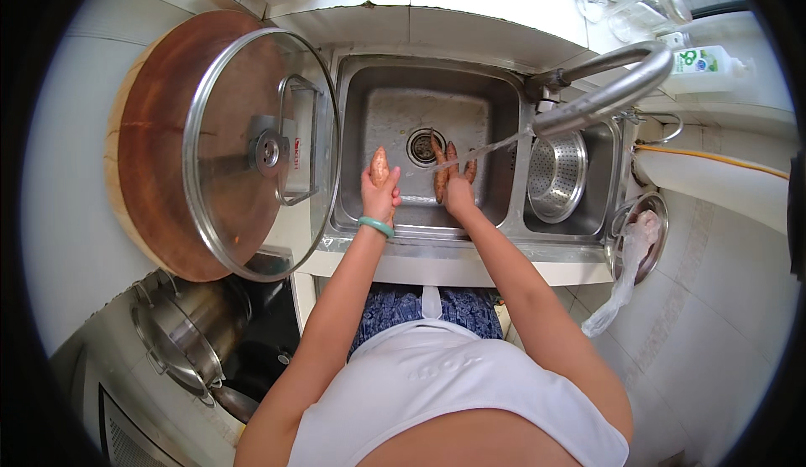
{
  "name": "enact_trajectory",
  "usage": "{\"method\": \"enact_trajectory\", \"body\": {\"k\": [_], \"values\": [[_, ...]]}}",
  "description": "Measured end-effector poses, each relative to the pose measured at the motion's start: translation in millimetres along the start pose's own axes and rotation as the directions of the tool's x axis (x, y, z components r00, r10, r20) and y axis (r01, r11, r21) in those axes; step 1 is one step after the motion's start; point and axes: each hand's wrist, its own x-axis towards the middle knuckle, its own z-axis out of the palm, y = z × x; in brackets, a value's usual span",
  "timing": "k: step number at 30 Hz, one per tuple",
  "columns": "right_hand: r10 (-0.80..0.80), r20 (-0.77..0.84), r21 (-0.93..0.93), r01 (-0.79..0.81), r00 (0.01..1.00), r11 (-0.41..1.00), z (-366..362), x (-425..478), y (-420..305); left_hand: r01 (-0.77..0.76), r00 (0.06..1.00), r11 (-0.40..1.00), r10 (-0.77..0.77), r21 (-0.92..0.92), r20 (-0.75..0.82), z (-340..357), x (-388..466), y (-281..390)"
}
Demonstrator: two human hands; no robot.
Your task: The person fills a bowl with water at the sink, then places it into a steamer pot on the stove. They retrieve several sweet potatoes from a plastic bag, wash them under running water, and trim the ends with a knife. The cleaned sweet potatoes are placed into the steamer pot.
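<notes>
My left hand (380,194), with a green bangle at the wrist, is closed around a sweet potato (379,163) over the left part of the steel sink (390,108). My right hand (459,197) is lower right of the drain, its fingers at several more sweet potatoes (439,171); whether it grips one cannot be told, as the hand hides its own fingertips. Water (482,151) runs from the curved steel faucet (592,105) onto the sweet potatoes beside my right hand.
A glass pot lid (236,152) stands against a round wooden chopping board (154,133) on the left. A perforated steel basket (557,180) sits in the smaller right basin. Farther right are a pump bottle (699,67) and a steel dish (657,206) with a plastic bag. Pots stand lower left.
</notes>
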Motion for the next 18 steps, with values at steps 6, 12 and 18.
{"method": "enact_trajectory", "body": {"k": [6, 12, 18], "values": [[0.101, 0.075, 0.004, -0.102, 0.992, 0.995, 56, 44, -9, 0.140, 0.983, 0.990, -0.139, -0.001, 0.120, -3, -14, 23], [-0.117, -0.099, -0.077, 0.109, 0.988, 0.991, 89, 43, -1, 0.126, 0.980, 0.991, -0.117, -0.048, 0.158, -10, -21, 20], [-0.019, 0.205, 0.586, -0.108, 0.979, 0.803, -6, 41, -38, -0.019, 0.984, 0.989, -0.007, 0.146, 0.176, -25, 0, -11]]}}
